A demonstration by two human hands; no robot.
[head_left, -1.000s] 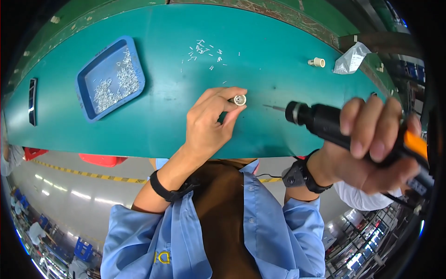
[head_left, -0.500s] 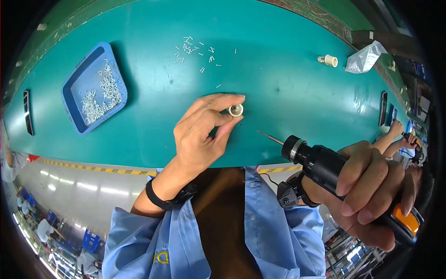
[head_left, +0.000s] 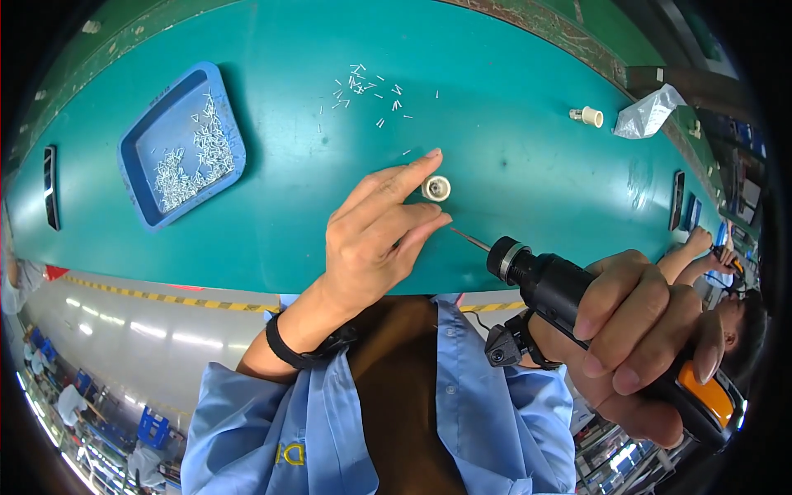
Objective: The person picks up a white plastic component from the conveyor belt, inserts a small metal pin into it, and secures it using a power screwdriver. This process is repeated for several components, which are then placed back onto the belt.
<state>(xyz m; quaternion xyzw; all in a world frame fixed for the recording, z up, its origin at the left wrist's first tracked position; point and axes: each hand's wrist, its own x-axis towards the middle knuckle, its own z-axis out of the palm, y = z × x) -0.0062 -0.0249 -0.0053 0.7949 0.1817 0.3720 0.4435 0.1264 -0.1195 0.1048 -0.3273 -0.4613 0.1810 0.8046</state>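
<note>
A small cream-coloured cylindrical socket, its hollow end facing up, stands on the green table. Around it is my left hand, index finger stretched past its far side and thumb on the near side; the fingers look apart from it, and I see nothing held. My right hand grips a black electric screwdriver with an orange patch on its body. Its thin bit points left, the tip just right of my left thumb.
Left on the table sits a blue tray of small screws. Loose screws lie scattered farther back. At the far right are another cream socket and a clear plastic bag. Another person's hands show at the right edge.
My left fingers have spread away from the socket, which they gripped before. The electric screwdriver has shifted slightly left, its tip closer to my left hand. The whole view has shifted a little.
</note>
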